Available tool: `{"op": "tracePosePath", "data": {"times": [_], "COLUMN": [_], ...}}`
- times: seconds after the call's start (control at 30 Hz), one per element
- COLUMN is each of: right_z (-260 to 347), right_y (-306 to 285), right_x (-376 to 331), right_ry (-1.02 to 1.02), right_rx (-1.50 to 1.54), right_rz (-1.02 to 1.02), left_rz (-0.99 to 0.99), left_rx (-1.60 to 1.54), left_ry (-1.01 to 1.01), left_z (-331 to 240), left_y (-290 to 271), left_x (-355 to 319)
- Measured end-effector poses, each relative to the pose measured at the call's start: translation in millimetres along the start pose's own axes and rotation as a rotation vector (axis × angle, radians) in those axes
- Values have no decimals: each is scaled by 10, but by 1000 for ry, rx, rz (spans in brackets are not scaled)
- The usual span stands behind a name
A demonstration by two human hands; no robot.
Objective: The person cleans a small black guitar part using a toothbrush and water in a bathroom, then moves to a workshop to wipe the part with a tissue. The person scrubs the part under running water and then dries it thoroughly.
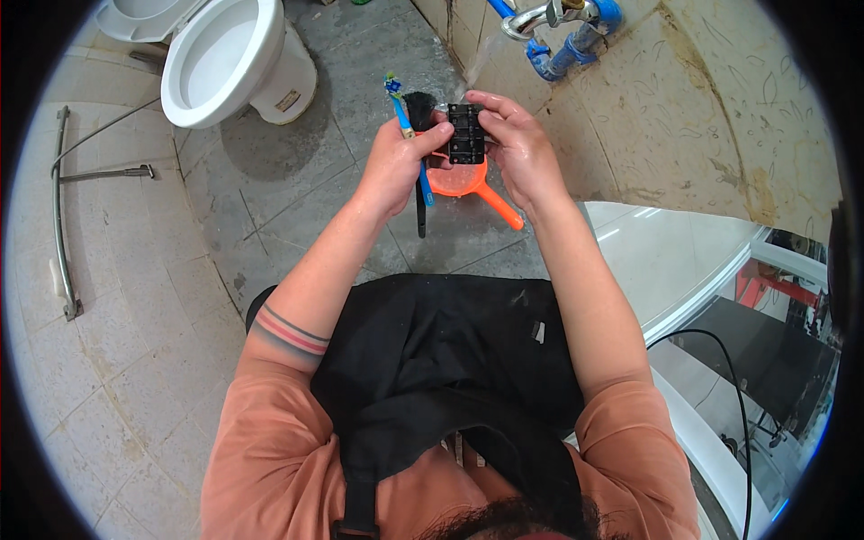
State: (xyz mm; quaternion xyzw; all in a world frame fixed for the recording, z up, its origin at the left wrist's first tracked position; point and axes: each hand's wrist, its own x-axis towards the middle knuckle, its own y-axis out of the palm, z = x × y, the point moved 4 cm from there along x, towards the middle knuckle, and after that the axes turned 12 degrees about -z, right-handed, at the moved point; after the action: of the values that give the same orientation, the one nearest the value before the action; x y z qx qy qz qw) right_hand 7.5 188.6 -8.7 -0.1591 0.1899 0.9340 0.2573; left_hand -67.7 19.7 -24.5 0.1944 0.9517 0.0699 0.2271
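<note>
Both hands (393, 166) (526, 155) hold a glossy, ridged, rectangular black block (466, 135).

From my end, I have open floor (292, 211) left of the left hand (396, 166) until the toilet (225, 67); ahead of the right hand (517, 148), the tap (529, 22) and falling water (482, 67) block me, and below, the orange dipper (499, 208).

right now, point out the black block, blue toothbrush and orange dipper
Black block (465, 135), head view: middle of its face
Blue toothbrush (404, 121), head view: handle
Orange dipper (460, 183), head view: bowl
</note>
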Motion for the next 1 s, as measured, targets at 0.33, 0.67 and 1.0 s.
{"op": "tracePosePath", "data": {"times": [0.33,0.67,1.0], "right_z": [-32,-19,-7], "right_y": [16,-50,-57], "right_x": [45,131,157], "right_ry": [10,-72,-55], "right_rx": [36,61,44], "right_rz": [-25,-7,5], "left_rz": [-8,-34,-11], "left_rx": [-91,-157,-113], "left_ry": [-51,-42,-15], "left_z": [-9,-70,-39], "left_y": [-15,39,15], "left_x": [21,49,77]}}
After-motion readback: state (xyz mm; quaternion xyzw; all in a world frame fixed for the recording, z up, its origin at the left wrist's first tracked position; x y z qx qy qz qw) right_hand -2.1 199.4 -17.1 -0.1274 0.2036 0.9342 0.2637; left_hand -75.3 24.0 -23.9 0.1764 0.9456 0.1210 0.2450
